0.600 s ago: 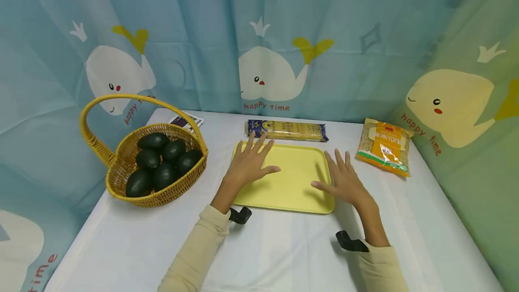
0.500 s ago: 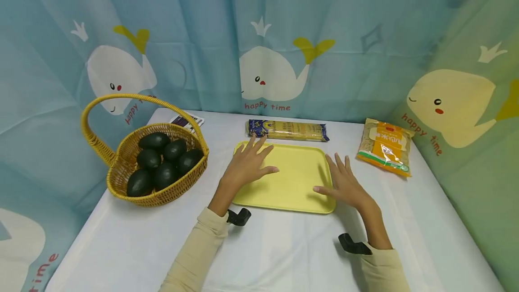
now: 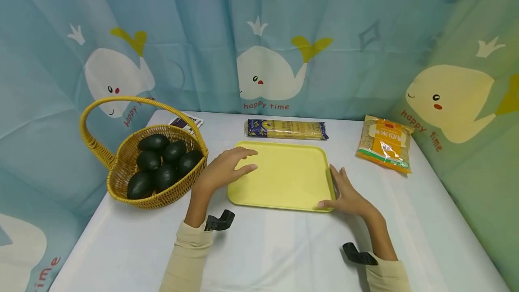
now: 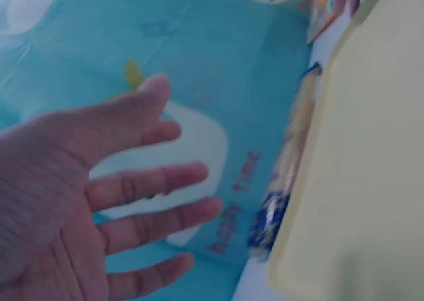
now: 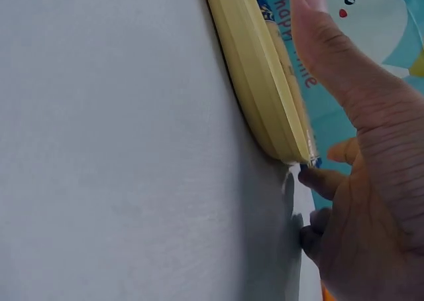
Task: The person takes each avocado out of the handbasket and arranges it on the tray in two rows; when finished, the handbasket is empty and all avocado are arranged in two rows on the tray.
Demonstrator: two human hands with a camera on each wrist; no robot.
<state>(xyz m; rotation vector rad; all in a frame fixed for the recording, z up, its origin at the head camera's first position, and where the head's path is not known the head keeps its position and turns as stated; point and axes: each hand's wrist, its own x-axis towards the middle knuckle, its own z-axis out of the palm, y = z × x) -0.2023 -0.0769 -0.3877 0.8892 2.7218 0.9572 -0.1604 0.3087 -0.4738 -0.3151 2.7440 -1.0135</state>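
Observation:
A yellow rectangular tray [image 3: 284, 175] lies flat on the white table. My left hand [image 3: 220, 168] hovers over its left edge, fingers spread and bent a little, holding nothing. The left wrist view has that hand [image 4: 99, 195] apart from the tray [image 4: 371, 148]. At the tray's right edge is my right hand [image 3: 348, 197], its thumb by the near right corner and its fingers along the outer side. Seen from the right wrist, the hand [image 5: 371, 188] has a fingertip close to the tray's end [image 5: 265, 102]; whether it touches, I cannot tell.
Left of the tray stands a yellow wicker basket [image 3: 158, 202] with several dark green avocados [image 3: 165, 177]. Behind the tray lies a pack of noodles [image 3: 285, 130]. An orange-and-clear food bag [image 3: 385, 144] sits at the back right, and a small printed card [image 3: 186, 123] lies behind the basket.
My left hand has moved left, from over the tray toward its left edge. My right hand has come down and nearer, to the tray's right edge.

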